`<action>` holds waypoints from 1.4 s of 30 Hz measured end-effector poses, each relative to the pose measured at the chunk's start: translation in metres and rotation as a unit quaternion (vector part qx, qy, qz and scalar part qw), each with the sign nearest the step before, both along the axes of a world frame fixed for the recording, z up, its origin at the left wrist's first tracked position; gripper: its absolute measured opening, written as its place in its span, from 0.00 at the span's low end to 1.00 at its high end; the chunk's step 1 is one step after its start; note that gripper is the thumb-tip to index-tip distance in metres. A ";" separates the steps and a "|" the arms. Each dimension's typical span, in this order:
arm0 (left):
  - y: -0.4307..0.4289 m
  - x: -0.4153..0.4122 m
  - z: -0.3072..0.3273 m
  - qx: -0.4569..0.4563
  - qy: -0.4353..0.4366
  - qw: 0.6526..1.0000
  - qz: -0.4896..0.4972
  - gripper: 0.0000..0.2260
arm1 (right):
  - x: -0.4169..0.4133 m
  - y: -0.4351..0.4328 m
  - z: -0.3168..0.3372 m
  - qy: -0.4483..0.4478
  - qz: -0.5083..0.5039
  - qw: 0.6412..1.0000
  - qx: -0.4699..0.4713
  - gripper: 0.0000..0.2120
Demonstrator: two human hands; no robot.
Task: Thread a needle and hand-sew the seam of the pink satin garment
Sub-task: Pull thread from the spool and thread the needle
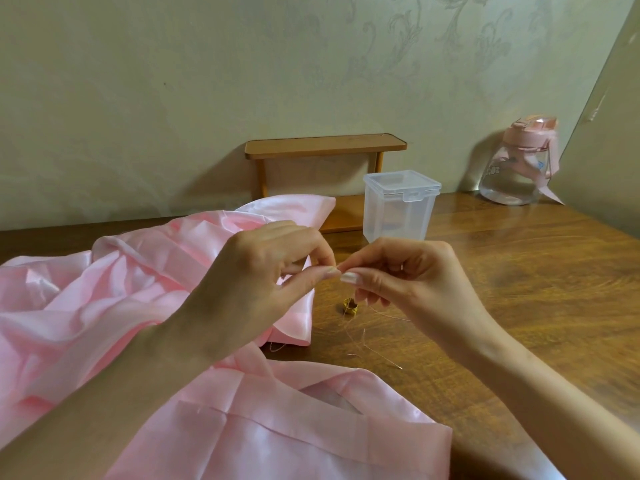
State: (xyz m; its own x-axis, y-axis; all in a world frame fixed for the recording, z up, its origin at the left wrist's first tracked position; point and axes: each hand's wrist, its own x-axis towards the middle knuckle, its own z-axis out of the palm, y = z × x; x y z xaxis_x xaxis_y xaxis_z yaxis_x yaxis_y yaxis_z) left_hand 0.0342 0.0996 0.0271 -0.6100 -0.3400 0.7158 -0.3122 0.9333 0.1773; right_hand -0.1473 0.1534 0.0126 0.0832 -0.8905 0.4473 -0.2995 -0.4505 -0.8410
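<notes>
The pink satin garment (114, 306) lies crumpled over the left and front of the wooden table (519, 289). My left hand (263, 282) and my right hand (398, 271) meet fingertip to fingertip above the table's middle, each with thumb and forefinger pinched shut. A fine pale pink thread (388, 315) trails from under my right hand down to the table. What sits between the fingertips is too small to make out. The needle (389, 360) lies on the wood below my right hand, with thread loops beside it. A gold thimble (349, 304) stands just under the fingertips.
A clear plastic box with a clip lid (400, 206) stands behind my hands. A small wooden shelf (325, 147) is against the wall. A pink-lidded water bottle (516, 164) stands at the back right corner.
</notes>
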 end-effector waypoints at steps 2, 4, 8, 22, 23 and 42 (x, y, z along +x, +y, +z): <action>0.001 0.000 0.001 -0.002 0.006 1.000 -0.004 0.11 | 0.000 0.000 -0.001 0.006 -0.002 1.000 0.003 0.09; 0.001 0.001 0.002 -0.008 0.013 1.000 -0.009 0.10 | 0.000 -0.001 -0.001 0.005 -0.003 1.000 0.008 0.09; -0.003 0.005 0.007 -0.014 0.019 1.000 0.002 0.09 | -0.002 -0.004 -0.003 -0.021 -0.003 0.999 0.030 0.08; -0.042 0.062 0.033 0.024 0.108 0.981 0.159 0.05 | -0.019 -0.019 -0.016 -0.038 -0.065 0.990 0.123 0.03; -0.047 0.067 0.032 0.033 0.113 0.980 0.158 0.06 | -0.020 -0.020 -0.017 -0.033 -0.068 0.989 0.127 0.02; -0.084 0.109 0.044 0.089 0.242 0.957 0.132 0.21 | -0.036 -0.028 -0.021 0.022 -0.060 0.980 0.189 0.03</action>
